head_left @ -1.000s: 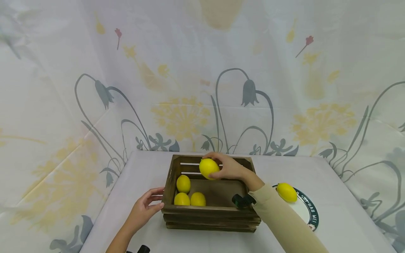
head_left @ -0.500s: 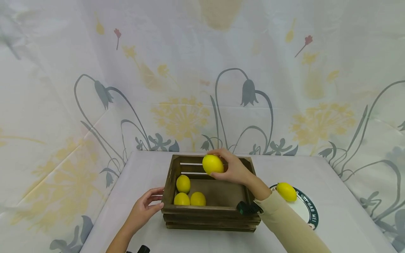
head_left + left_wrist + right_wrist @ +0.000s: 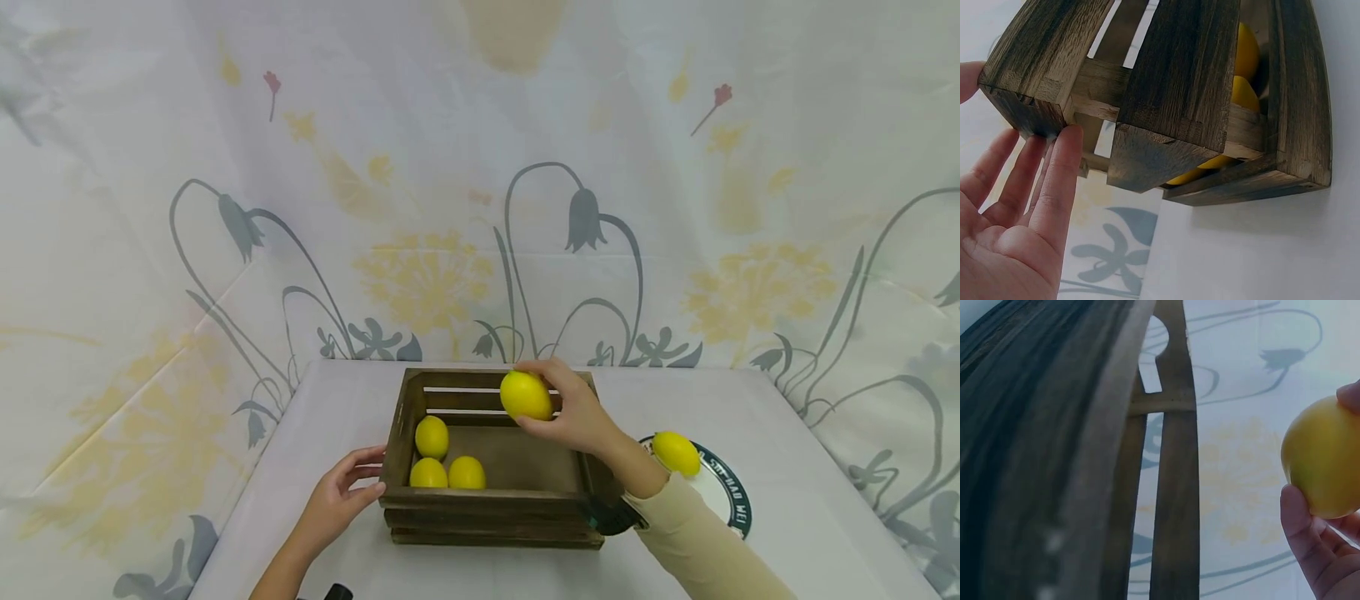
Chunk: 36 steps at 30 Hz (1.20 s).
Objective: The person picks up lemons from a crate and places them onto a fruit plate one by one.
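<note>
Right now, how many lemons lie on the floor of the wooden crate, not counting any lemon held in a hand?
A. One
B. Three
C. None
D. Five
B: the head view shows three lemons lying in the left part of the crate, while the right hand holds a fourth lemon above it and another lemon sits on the plate.

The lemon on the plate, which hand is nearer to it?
Right. The right hand holds another lemon above the crate, left of the plate lemon; the left hand touches the crate's far-left corner.
</note>
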Available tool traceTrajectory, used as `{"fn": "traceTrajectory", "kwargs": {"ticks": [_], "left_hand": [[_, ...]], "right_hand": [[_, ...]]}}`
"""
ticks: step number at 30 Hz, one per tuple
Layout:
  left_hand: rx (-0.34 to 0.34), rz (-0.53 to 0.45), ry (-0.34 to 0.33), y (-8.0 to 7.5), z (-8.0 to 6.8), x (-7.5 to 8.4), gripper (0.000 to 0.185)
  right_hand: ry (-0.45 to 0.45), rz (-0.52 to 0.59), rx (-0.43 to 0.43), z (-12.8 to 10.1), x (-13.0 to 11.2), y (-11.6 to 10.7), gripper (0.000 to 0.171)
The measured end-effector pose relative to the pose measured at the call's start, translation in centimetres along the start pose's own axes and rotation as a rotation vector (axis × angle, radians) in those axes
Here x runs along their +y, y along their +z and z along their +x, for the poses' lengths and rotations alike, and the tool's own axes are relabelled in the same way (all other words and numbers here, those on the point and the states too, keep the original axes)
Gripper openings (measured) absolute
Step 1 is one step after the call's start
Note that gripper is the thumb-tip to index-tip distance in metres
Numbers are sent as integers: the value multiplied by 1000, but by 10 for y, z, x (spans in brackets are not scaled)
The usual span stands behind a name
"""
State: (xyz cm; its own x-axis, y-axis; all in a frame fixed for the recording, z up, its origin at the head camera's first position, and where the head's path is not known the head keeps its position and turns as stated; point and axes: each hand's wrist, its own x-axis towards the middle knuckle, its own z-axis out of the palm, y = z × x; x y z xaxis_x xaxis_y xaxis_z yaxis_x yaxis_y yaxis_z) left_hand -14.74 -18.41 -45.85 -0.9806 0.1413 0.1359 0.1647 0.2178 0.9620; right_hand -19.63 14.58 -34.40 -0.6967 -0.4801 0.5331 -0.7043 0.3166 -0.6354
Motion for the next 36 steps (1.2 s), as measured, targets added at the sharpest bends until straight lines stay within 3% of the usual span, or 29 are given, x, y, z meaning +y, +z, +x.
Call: {"fn": "traceTrajectory", "kwargs": {"ticks": [14,27,36], "left_hand": [[13,1,1,0,-1,2,42],[20,0,-2,1,-1,2,42],[13,-10,19,2,-1,0,42]], "right_hand": [[54,-136,106,-25,0,-14,55],[146,-166,209,-47,6,-21,57],[206,-195,264,-70,42,-26,62]]}}
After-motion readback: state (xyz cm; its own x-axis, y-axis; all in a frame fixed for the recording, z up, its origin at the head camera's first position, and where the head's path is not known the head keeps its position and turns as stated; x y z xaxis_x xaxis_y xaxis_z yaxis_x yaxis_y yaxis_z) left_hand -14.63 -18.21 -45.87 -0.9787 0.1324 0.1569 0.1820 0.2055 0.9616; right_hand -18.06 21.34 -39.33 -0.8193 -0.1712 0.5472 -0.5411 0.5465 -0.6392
